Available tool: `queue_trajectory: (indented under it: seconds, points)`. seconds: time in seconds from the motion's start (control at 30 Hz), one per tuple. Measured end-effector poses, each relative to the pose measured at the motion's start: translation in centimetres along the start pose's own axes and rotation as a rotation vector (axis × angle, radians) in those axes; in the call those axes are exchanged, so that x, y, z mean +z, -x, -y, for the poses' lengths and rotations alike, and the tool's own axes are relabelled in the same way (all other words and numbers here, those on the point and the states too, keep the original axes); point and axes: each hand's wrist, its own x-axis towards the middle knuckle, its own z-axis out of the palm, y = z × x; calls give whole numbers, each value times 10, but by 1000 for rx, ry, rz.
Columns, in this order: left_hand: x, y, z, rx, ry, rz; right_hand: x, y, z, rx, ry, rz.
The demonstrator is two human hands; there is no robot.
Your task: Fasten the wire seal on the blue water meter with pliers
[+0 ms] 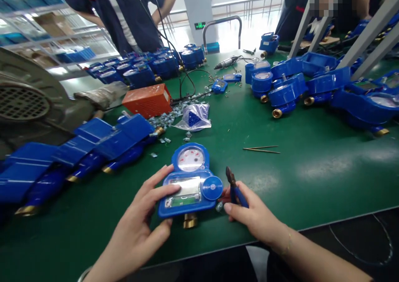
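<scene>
A blue water meter (183,213) with a round dial, a clear window and a brass fitting stands near the front edge of the green table. My left hand (141,215) grips its left side, thumb low and fingers over the housing. My right hand (249,211) is closed round dark-tipped cutting pliers with blue handles (239,195), just right of the meter, jaws pointing up. By the right fingertips lies a small clear piece (219,206). Brass-coloured tweezers (262,149) rest farther back on the right. Behind the meter is a plastic bag of small blue parts (195,119).
Blue meters stand in rows at left (102,142), back and right (283,92). An orange box (148,100) sits among scattered clear pieces. A screwdriver tool (226,62) lies farther back. People stand across the table (326,159); a large grey machine (34,95) is at left.
</scene>
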Motion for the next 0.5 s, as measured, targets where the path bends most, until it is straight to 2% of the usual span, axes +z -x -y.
queue_trajectory:
  seconds: [0.07, 0.13, 0.23, 0.37, 0.5]
  points:
    - [15, 4, -11, -14, 24, -80, 4, 1, -1, 3, 27, -2]
    - [31, 4, -22, 21, 1, -138, 7, 3, -1, 14, 69, -62]
    - [48, 1, -30, 84, -50, -170, 9, 7, -3, 56, 31, -140]
    - [51, -4, -30, 154, -38, -162, 12, 18, -14, 84, -128, -181]
    - [47, -9, -28, 174, 16, -81, 11, 28, -16, 37, -17, -207]
